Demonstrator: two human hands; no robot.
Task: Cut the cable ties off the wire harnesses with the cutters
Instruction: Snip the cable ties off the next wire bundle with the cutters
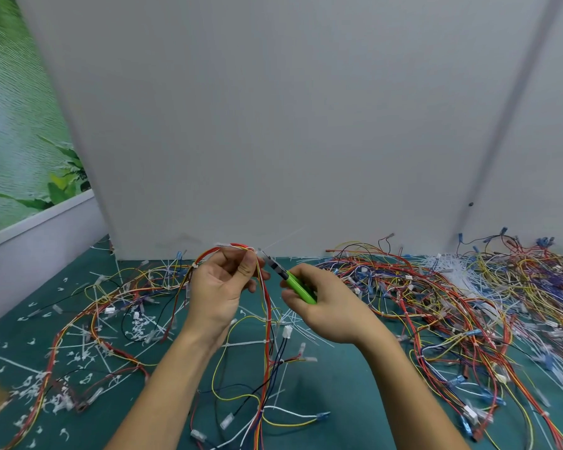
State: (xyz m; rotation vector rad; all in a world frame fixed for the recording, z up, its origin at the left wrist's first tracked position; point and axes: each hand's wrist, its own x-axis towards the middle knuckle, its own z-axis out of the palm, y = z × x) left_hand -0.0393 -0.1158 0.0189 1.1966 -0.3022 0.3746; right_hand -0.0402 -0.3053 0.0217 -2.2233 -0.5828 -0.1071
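Harness [267, 298] pinched in left hand [218, 287]; right hand [325, 306] grips cutters [298, 285], tips seemingly touching cable tie [259, 252].

No text, label, brand, number or sign can be read anywhere in the frame; any markings there may be are too small or blurred to make out.

- The left hand [216, 289] is bare, with fine creases across the inside of the wrist.
- The right hand [325, 308] is bare too, and its back looks smooth.
- The left forearm [163, 384] is uncovered along all its visible length, slender and widening toward the picture's lower edge.
- The right forearm [413, 394] is likewise uncovered, of much the same slim build.
- The nails that show are short and plain.
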